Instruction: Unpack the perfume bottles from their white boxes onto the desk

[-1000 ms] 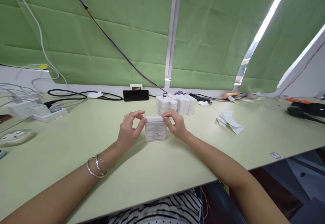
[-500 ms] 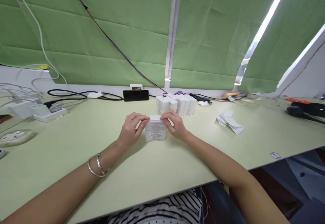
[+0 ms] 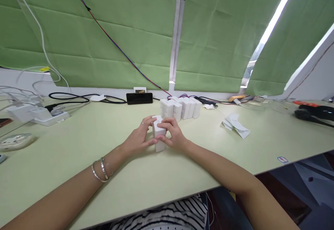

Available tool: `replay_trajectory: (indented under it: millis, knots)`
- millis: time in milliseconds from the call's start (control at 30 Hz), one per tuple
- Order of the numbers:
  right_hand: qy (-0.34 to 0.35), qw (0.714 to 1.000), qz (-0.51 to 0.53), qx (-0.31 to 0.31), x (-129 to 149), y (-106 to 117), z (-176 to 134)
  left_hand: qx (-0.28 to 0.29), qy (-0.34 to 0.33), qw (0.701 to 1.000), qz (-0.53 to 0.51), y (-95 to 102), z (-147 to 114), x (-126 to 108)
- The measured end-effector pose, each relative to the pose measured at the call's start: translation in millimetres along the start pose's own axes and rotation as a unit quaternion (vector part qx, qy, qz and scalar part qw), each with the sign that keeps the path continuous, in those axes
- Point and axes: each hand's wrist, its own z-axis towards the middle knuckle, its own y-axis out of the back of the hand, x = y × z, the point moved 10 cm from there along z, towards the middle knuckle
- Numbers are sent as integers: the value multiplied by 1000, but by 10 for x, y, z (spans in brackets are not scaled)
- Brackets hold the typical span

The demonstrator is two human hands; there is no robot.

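White box (image 3: 160,146): stands upright on the pale table (image 3: 146,191), near the middle, a narrow side turned to the near edge; both hands cover much of its upper part.
Left hand (image 3: 138,138): curled round the box's left side, fingertips at the far upper edge, thumb at the near edge, gripping it lightly.
Right hand (image 3: 176,136): bent over the right side, fingers at the top, thumb pressed to the near face beside the other thumb, pinching the box; the exact finger contact on the far side is hidden.
Handling: it looks like thin card, so probably light, fairly stiff along the edges, softer mid-panel, and a little slick; a hard squeeze could dent it.
Best hold: the two broad sides, close to the upright edges, where the card should give least.
Box row (image 3: 186,107): similar white boxes stand close together just beyond and to the right, near enough that the right knuckles or a far-right swing could knock them.
Phone (image 3: 139,98): propped on its long side, far and slightly left.
Black cables (image 3: 207,101): bunched behind the row, to its right.
Crumpled paper (image 3: 236,125): well to the right, apart from both hands.
Power strip (image 3: 52,119): far left, with plugs and leads.
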Motion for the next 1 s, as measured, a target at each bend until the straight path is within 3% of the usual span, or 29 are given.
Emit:
replay_trajectory:
  millis: [67,133,233,333,400,500,667,833,1000]
  knots:
    - [0,1000,21,10,-36,-46,5,33,78,996,-22,-108,-22,118]
    - [-3,1000,9,-10,-152,31,33,29,146,989,-22,-140,-39,229]
    - [-101,981,-67,-149,-636,508,-12,-8,191,981,-16,-89,-24,337]
    - [-312,893,-114,-305,-1348,1108,-415,-43,220,974,-23,12,-1,467]
    - [-410,840,-115,-336,-1725,1336,-714,-68,242,968,-21,107,1,569]
    - [-467,822,-84,-314,-2127,1442,-962,-87,280,956,-14,220,-22,711]
    - [-500,838,6,-217,-2521,1218,-1047,-38,314,949,6,181,-65,828]
    - [-500,844,31,-192,-2554,1148,-1047,5,314,949,37,100,-81,852]
    - [-494,848,47,-185,-2466,1139,-1014,10,308,950,54,101,-76,862]
